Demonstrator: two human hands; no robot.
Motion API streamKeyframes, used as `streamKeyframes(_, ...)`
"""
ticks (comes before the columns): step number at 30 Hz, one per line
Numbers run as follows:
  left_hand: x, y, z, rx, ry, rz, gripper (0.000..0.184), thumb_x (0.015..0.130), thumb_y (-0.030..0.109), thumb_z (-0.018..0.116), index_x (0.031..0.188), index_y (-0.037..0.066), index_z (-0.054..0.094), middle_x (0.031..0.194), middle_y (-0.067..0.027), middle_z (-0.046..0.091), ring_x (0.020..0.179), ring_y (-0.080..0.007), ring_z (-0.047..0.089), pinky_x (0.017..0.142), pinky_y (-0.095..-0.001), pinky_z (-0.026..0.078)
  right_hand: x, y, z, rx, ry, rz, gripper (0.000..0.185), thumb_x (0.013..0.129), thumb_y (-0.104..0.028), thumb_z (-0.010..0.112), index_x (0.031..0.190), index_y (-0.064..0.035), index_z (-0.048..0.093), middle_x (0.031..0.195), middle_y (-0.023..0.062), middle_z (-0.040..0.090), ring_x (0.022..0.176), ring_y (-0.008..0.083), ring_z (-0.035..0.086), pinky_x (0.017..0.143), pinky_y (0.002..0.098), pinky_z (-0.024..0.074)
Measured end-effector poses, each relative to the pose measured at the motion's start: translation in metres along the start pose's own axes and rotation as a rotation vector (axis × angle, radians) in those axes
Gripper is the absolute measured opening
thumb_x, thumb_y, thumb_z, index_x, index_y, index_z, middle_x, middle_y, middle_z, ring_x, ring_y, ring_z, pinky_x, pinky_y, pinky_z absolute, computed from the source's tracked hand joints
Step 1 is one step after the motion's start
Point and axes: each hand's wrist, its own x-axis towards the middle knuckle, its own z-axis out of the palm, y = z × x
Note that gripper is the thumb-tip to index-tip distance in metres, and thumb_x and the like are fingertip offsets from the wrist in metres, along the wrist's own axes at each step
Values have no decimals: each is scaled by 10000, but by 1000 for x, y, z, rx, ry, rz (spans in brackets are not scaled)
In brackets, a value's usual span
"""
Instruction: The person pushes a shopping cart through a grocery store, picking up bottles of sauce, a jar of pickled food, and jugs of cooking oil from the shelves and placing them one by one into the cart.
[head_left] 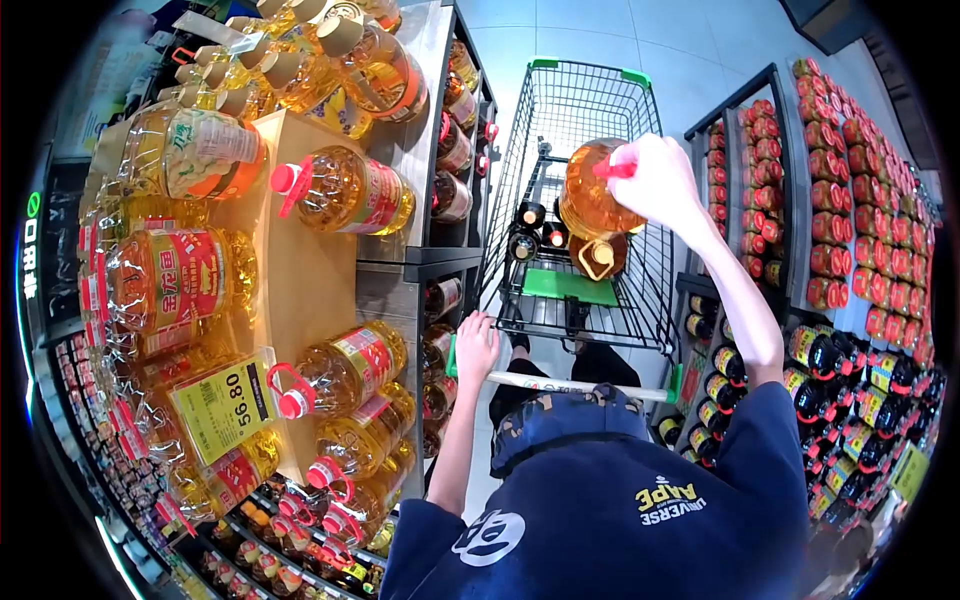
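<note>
My right hand (653, 182) is closed on the pink-red carry handle at the cap of a large cooking oil bottle (590, 185). That bottle of amber oil is tilted over the shopping cart (645, 255), above a second bottle with a pale cap (597, 260). Several dark bottles (525, 243) with round caps lie or stand in the basket's left part. On the left end of the cart's push handle (570, 386) rests my left hand (478, 345), its fingers bent over the bar. The lower part of the lifted bottle is partly hidden by the wrist.
Left of the cart, a wooden display (300, 250) carries several large oil bottles (365, 190) and a yellow price tag (222, 405). Racks of red-lidded jars (830, 225) and dark sauce bottles (810, 345) stand close on the right. Tiled floor (590, 35) lies ahead.
</note>
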Motion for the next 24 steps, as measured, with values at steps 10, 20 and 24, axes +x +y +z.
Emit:
streamKeyframes(10, 11, 4, -5, -65, -10, -18, 261, 770, 205, 620, 959, 25, 607, 1017, -121, 590, 1097, -313, 509, 1006, -418, 353, 136, 55, 109, -74, 13, -142, 226, 693, -245, 626, 847, -80, 623, 888, 122, 623, 872, 276, 603, 761, 389, 490)
streamKeyframes(20, 15, 2, -6, -63, -44, -31, 256, 778, 202, 608, 953, 15, 604, 1013, -138, 584, 1122, -316, 499, 1026, -422, 338, 218, 115, 235, -162, -146, -310, 230, 688, -242, 611, 838, -68, 615, 829, 154, 618, 778, 327, 599, 700, 422, 495)
streamKeyframes(24, 12, -3, -4, -30, -99, -27, 264, 789, 204, 587, 1004, 50, 595, 1058, -121, 578, 1175, -304, 468, 1037, -420, 322, 225, 139, 303, -392, -119, -242, 263, 670, -251, 640, 897, -126, 681, 915, 128, 668, 870, 324, 638, 735, 407, 517)
